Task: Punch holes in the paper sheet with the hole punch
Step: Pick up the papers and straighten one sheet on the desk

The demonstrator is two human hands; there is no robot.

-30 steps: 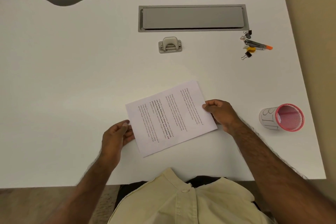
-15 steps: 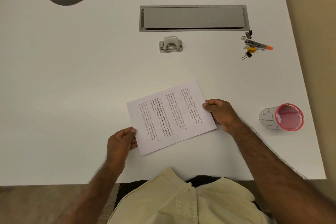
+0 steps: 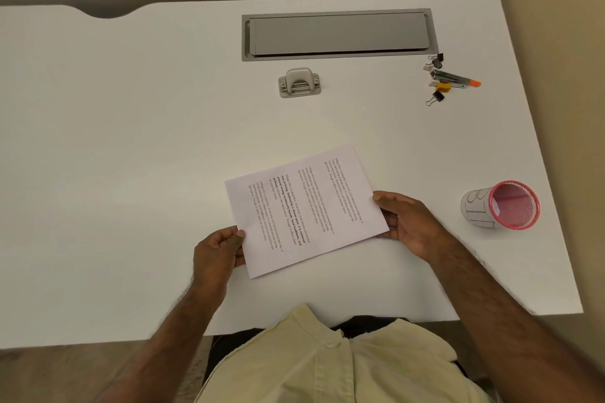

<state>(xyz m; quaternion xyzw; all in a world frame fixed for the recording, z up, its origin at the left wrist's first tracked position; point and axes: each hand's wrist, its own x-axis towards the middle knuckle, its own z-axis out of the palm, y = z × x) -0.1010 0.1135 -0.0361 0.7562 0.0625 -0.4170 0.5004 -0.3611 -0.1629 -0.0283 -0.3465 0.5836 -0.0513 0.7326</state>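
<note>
Printed sheet pinched at both short edges, punch waiting beyond.

The left hand (image 3: 217,255) pinches the printed paper sheet (image 3: 306,209) at its near-left edge, and the right hand (image 3: 409,222) grasps the opposite edge. The sheet looks light and floppy, best kept held at the edges. The hole punch (image 3: 299,82) sits well apart on the white desk (image 3: 131,141).

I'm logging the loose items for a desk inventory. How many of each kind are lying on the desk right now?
Paper sheet: 1
Hole punch: 1
Pink mesh cup, on its side: 1
Black binder clips: 2
Stapler-like tool with an orange end: 1
Small yellow item, too small to identify: 1
Total: 7
</note>
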